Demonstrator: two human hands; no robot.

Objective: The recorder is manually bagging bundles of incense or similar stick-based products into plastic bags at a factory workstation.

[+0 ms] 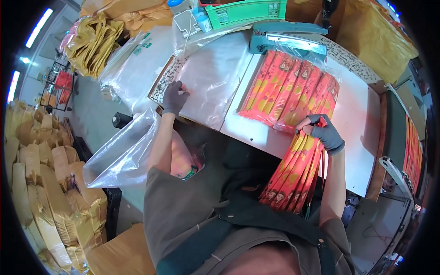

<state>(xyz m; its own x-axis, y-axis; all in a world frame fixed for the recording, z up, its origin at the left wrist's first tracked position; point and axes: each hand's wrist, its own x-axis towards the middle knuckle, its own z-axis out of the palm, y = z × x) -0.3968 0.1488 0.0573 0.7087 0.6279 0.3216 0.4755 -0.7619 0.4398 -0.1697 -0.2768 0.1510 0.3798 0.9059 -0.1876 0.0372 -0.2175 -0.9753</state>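
Note:
My right hand (324, 134), in a grey fingerless glove, is closed around the upper end of a fanned bundle of long red-and-yellow printed packets (293, 172). The bundle hangs down in front of my body, past the table's front edge. My left hand (175, 98), gloved the same way, is over the left edge of a stack of clear plastic bags (213, 78). Its fingers are curled together; what they hold, if anything, is too small to make out. Between the hands, a clear bag filled with similar red packets (288, 89) lies on the white tabletop (355, 110).
A teal bag sealer (288, 37) stands behind the filled bag. A green basket (247, 13) is at the back. More plastic bags (142, 59) lie left. A large clear bag (126, 151) hangs beside my left forearm. Brown wrapped bundles (50, 178) are piled at far left.

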